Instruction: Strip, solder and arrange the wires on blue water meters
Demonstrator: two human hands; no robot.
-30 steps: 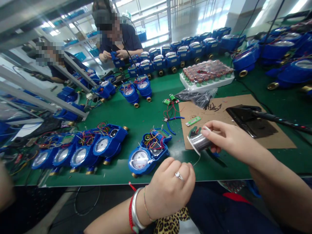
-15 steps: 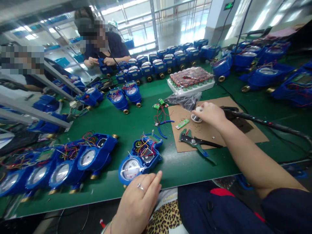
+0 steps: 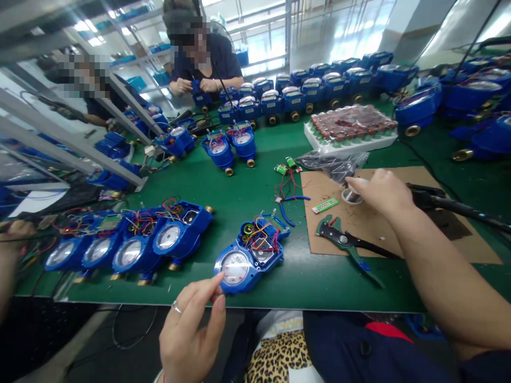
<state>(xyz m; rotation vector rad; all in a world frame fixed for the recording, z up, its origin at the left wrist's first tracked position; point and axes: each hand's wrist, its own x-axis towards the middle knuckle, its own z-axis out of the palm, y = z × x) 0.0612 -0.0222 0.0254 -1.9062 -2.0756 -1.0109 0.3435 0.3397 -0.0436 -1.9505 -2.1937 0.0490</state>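
My left hand point(image 3: 194, 324) is at the table's front edge, thumb apart from the bent fingers. Its fingertips reach the near rim of an open blue water meter point(image 3: 235, 267), which has a round clear dial and loose coloured wires; whether they touch it I cannot tell. On the cardboard sheet point(image 3: 319, 242), my right hand point(image 3: 385, 194) closes around the top of a small spool of thin metallic wire point(image 3: 352, 196). The far fingers are hidden. Green-and-black wire strippers point(image 3: 343, 240) and a green-white packet point(image 3: 325, 205) lie close by.
Several open meters point(image 3: 128, 252) line the left front; more point(image 3: 271, 102) stand in rows behind. A tray of wrapped batteries point(image 3: 351, 127) sits at back right. Blue-handled pliers point(image 3: 285, 210) lie mid-table beside wired green batteries point(image 3: 281, 169). A co-worker point(image 3: 203, 69) handles a meter opposite; another person's hand point(image 3: 19, 230) shows at left.
My left hand has moved left and turned, its thumb now apart from the fingers at the meter's rim. My right hand stays at the spool. The view has swung left.
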